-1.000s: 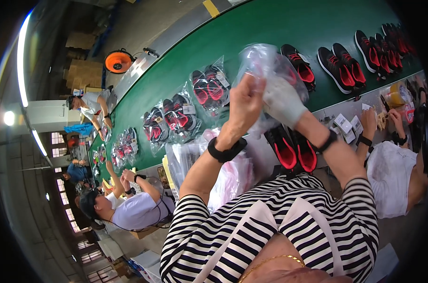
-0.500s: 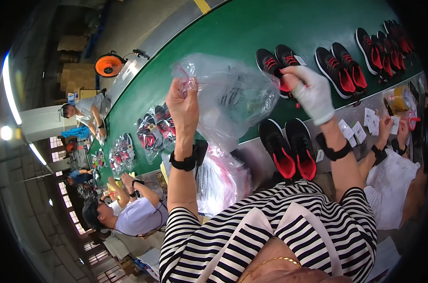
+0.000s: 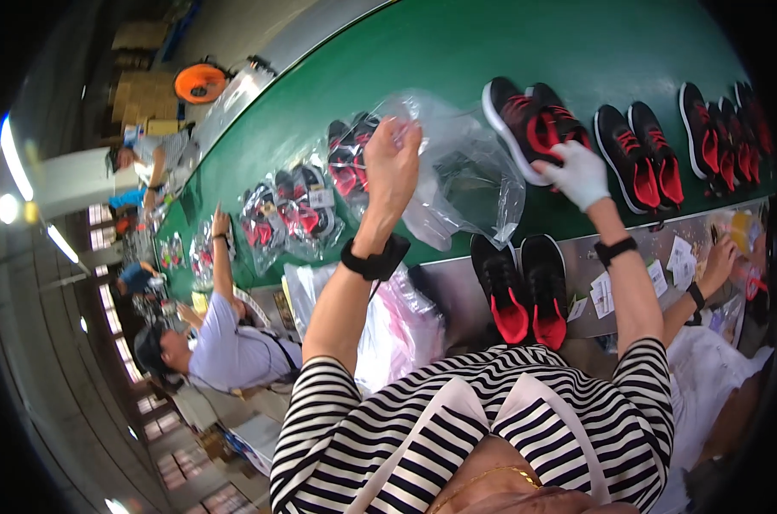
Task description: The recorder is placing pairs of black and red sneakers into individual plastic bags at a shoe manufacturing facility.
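The bare left hand [image 3: 392, 158] pinches a crinkled clear plastic bag [image 3: 465, 171] over the green tabletop [image 3: 354, 77]. The white-gloved right hand [image 3: 577, 176] grips black sneakers with red linings [image 3: 518, 120] at the heel end. Another black-and-red pair [image 3: 525, 295] stands nearer the body; clear-bagged sneakers [image 3: 298, 206] lie leftward.

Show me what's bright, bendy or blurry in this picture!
Head view: the fisheye lens bends the edge of the green table and leaves black corners; head view: the tube lamp at far left glows white, and glare streaks the clear bag; head view: the black-and-red shoe at the gloved right hand looks a little smeared.
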Demonstrator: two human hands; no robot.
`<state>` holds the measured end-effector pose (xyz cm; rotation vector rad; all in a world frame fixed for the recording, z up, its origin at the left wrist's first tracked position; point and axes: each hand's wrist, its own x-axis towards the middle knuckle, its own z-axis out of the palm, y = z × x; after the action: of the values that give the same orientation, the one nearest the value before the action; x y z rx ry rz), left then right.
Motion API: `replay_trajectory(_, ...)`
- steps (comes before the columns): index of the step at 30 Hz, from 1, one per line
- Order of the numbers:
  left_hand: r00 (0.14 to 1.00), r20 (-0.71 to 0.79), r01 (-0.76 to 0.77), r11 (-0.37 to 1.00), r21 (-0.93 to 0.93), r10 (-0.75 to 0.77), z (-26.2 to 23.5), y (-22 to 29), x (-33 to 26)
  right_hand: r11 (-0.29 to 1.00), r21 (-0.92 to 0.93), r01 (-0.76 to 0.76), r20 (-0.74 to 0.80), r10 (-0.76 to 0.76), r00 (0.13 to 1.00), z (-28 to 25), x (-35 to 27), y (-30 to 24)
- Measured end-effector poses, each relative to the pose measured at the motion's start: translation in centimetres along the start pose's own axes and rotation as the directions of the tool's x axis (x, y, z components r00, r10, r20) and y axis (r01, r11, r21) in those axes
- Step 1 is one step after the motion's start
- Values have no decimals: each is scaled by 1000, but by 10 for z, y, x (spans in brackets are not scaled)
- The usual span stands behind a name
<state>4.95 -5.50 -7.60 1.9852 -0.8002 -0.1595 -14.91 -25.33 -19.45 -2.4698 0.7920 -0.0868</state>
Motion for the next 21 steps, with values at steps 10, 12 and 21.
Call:
replay_trajectory(10, 1000, -11, -26, 982, -188, 25, -5, 22, -7, -378, 924, 57, -147, -215, 965, -124, -111, 4)
replay_trajectory(12, 997, 64, -21, 952, -304, 42, -6, 32, -9, -69, 997, 25, -14, 145, 989, -74, -134, 89)
replay_trajectory(21, 852, 243, -395, 874, -284, 464, 57, 90, -104, 918, -251, 308, 133, -283, 950, -102, -112, -116)
